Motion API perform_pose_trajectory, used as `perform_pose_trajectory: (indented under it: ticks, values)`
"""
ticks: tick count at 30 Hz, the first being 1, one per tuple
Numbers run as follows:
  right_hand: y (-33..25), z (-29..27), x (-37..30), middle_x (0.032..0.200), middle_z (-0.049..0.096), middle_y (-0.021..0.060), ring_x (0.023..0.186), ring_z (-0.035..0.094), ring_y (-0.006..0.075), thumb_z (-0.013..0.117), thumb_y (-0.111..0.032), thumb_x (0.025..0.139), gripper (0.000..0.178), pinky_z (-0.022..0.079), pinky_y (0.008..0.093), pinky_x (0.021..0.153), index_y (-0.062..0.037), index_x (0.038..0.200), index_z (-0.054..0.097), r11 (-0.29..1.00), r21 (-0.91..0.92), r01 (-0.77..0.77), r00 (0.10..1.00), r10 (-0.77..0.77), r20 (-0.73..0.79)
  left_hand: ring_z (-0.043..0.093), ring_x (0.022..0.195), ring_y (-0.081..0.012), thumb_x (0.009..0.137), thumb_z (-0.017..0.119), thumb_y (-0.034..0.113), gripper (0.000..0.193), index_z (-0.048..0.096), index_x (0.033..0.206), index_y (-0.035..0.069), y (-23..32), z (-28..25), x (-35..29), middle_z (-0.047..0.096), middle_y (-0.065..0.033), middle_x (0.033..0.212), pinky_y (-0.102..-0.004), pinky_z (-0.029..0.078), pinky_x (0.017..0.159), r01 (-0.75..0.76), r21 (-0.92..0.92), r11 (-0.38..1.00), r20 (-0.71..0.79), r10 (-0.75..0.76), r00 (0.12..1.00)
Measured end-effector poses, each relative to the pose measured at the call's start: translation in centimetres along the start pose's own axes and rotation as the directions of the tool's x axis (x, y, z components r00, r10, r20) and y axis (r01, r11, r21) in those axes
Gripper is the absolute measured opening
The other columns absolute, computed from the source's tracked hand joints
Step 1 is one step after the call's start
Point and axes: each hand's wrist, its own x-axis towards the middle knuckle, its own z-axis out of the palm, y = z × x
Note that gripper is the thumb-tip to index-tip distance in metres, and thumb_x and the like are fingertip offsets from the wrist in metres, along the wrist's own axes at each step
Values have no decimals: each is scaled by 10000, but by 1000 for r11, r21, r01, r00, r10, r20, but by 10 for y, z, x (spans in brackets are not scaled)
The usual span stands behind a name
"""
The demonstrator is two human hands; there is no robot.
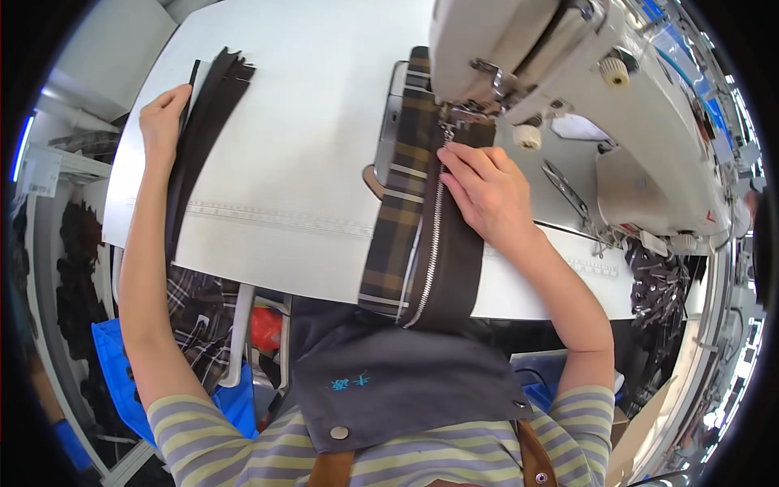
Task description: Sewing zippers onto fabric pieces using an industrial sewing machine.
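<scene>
At the far left of the table, my left hand [162,122] is closed on the edge of a thin black strip [193,81]. This strip lies along a bundle of dark fabric strips [213,101] that hangs over the front edge. My right hand [491,191] pinches a silver-toothed zipper [436,219] close to the needle area of a sewing machine [552,65]. Dark plain fabric [458,252] lies on the zipper's right, and brown-and-black plaid fabric [398,211] on its left. The upper ends of the zipper and plain fabric reach the presser foot, partly hidden by the machine head.
Small scissors [565,188] lie right of my right hand. A ruler strip [276,217] runs along the white table [308,122]. Dark scraps [653,284] hang at the right edge. Below left are plaid cloth [199,316] and a blue bag [118,365].
</scene>
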Motion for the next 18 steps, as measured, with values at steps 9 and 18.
perform_pose_trajectory:
  ticks: [9, 18]
  values:
    - [7, 4, -6, 1049, 600, -4, 845, 548, 188, 709, -164, 799, 250, 495, 318, 679, -76, 1026, 651, 999, -19, 36, 999, -37, -32, 554, 1213, -311, 758, 658, 24, 331, 692, 1083, 81, 51, 43, -255, 586, -124, 1302, -591, 351, 1006, -784, 391, 481, 746, 333, 576]
    - [4, 6, -6, 1041, 603, 6, 844, 537, 193, 713, -172, 789, 248, 492, 314, 674, -67, 1009, 665, 999, -16, 30, 998, -31, -57, 415, 1349, -274, 736, 616, 12, 706, 433, 1403, 152, 42, 32, -240, 434, -98, 1464, -579, 312, 1043, -979, 132, -158, 987, 116, 114]
